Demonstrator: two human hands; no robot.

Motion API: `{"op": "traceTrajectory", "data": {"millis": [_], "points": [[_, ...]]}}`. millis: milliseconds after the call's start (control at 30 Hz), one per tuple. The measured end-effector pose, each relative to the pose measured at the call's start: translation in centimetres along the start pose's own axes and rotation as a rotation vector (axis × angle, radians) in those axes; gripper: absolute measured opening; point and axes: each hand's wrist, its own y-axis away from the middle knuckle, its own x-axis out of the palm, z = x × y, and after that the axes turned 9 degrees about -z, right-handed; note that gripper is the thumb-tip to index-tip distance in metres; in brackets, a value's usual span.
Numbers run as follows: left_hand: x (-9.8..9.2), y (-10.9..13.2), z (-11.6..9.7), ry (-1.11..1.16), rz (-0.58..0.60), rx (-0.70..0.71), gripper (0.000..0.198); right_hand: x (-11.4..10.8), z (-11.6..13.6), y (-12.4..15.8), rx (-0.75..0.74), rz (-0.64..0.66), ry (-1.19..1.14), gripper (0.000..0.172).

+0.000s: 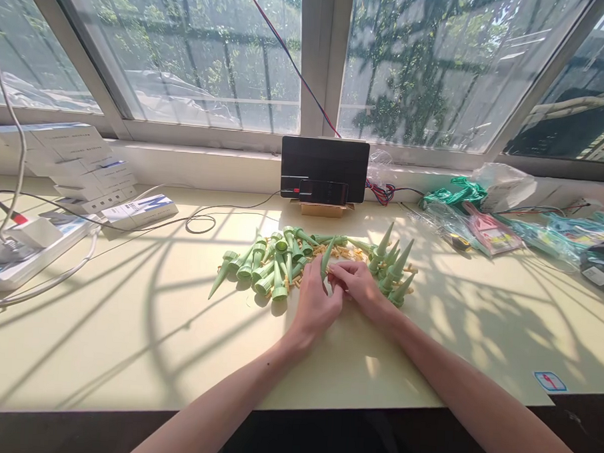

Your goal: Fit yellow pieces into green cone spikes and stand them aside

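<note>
My left hand (315, 295) is closed around a green plastic spike (327, 253), whose pointed tip stands up above the fingers. Close against it, my right hand (360, 284) pinches at the spike's side; whatever lies between those fingertips is hidden or too small to name. To the left is a heap of hollow green spikes (279, 265) with wide ringed ends. More green spikes (393, 267) stand and lean to the right of my right hand. Small tan peg-like pieces (348, 251) lie scattered behind the hands, between the two groups.
A black tablet (325, 162) with a phone (323, 191) in front rests on a small cardboard stand (321, 210). White boxes (84, 167) and a power strip (35, 255) with cables occupy the left. Plastic-bagged items (492, 231) lie at the right, below the windows.
</note>
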Motion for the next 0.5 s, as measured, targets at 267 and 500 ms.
{"op": "traceTrajectory", "data": {"millis": [267,500], "points": [[0.0,0.0,-0.1,-0.003,0.016,0.000,0.046,0.0,0.1,0.2,0.001,0.002,0.014,0.045],[0.1,-0.1,0.1,0.037,0.012,-0.020,0.051,0.0,0.8,0.6,-0.284,-0.079,0.208,0.044]]}}
